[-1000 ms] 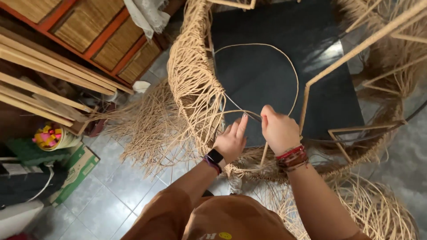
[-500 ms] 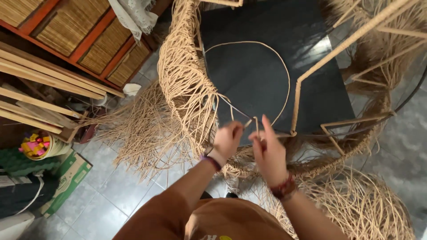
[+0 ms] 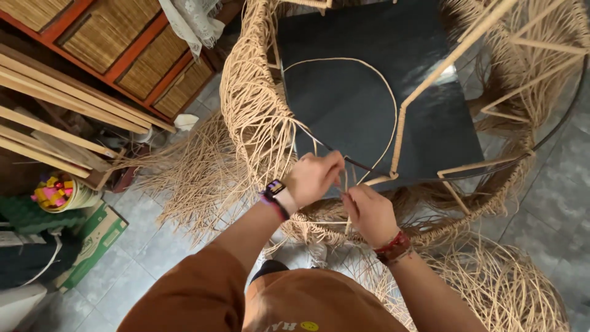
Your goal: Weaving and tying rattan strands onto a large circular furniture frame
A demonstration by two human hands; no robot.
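Note:
A round frame wrapped in woven rattan [image 3: 252,117] stands in front of me, with a dark mat [image 3: 362,104] under its middle. One long rattan strand [image 3: 393,98] loops up over the mat and comes back down to my hands. My left hand [image 3: 314,177], with a watch on the wrist, pinches strands at the woven rim. My right hand [image 3: 369,212], wearing red bracelets, grips the strand just below and right of the left hand. The two hands are almost touching.
Loose rattan ends [image 3: 196,178] spread over the tiled floor at left and bottom right [image 3: 510,289]. Light metal frame bars [image 3: 455,55] cross the mat at right. Wooden slats [image 3: 67,117], a cabinet with woven panels [image 3: 117,37], a green box [image 3: 92,240] and a tub of coloured bits [image 3: 58,192] sit at left.
Both hands have dropped slightly and come closer together on the strands at the rim. The view has shifted a little to the right.

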